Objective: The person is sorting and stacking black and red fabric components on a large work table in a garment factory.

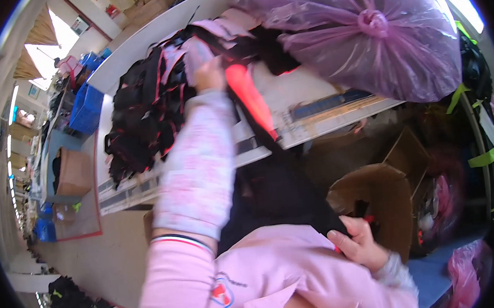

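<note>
My left hand (210, 73) reaches over the white worktable and looks closed on a pale pink cloth piece (197, 52), both slightly blurred. Beside it, a black fabric piece with a bright orange-red strip (249, 93) slants over the table's front edge. Black fabric (278, 192) hangs between the table and my body. Near my waist, my right hand (361, 243) pinches the edge of this black fabric between thumb and fingers, with a bit of red at the fingertips. A heap of black pieces with pink-red edging (143, 104) lies left of my left hand.
A large, knotted purple plastic bag (372, 25) sits on the table (108, 205) at the far right. Below it stands an open cardboard box (370, 197). Blue crates (86, 108) and another carton (72, 172) stand to the left. Neon green strips (485, 157) hang at the right.
</note>
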`<state>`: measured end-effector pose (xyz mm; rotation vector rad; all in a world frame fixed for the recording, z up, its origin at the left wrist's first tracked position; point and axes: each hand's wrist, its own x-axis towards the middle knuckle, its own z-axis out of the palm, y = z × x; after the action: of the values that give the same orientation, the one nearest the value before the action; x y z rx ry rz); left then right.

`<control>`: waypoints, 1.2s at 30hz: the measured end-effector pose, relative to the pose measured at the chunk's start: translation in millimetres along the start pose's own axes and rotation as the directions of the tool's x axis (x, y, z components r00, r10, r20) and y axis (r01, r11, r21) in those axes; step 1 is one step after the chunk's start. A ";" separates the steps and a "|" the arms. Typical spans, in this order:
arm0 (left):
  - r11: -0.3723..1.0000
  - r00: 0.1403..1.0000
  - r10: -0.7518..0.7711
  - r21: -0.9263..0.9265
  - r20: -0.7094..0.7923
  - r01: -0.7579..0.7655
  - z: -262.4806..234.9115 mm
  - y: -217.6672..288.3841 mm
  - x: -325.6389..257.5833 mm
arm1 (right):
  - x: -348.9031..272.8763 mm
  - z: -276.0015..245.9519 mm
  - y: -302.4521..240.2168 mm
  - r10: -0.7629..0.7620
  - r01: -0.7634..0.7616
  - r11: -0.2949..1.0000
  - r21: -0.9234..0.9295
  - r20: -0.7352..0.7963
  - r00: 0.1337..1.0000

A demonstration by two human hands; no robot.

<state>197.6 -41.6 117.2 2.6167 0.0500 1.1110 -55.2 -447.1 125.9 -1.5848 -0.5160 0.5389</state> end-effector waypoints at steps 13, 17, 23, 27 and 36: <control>0.980 0.940 -0.187 0.114 0.285 0.160 -25.4 -38.8 -50.2 | -127.3 -15.8 240.6 -0.133 0.195 0.638 -0.745 0.143 0.981; 0.840 0.823 -0.472 0.445 0.317 0.310 -13.1 -62.7 -92.1 | -116.1 -35.3 238.9 0.538 -0.221 0.670 -0.709 0.259 0.802; 0.951 0.949 -0.301 0.104 0.098 0.291 -20.7 -66.5 -98.3 | 54.0 -41.0 151.5 0.159 -0.040 0.679 -0.733 0.093 0.983; 0.958 0.982 0.144 -0.267 0.124 -0.107 -55.6 35.9 -105.8 | 144.8 -13.0 68.6 -0.201 0.140 0.952 -0.273 -0.207 0.957; 0.912 0.924 0.210 -0.405 0.321 -0.066 -7.8 65.7 -197.7 | 188.2 36.3 90.2 -0.180 0.109 0.739 -0.664 -0.040 0.983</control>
<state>48.1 -131.3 3.0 2.4355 -0.4036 0.5846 71.3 -309.5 26.2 -2.2136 -0.8049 0.1413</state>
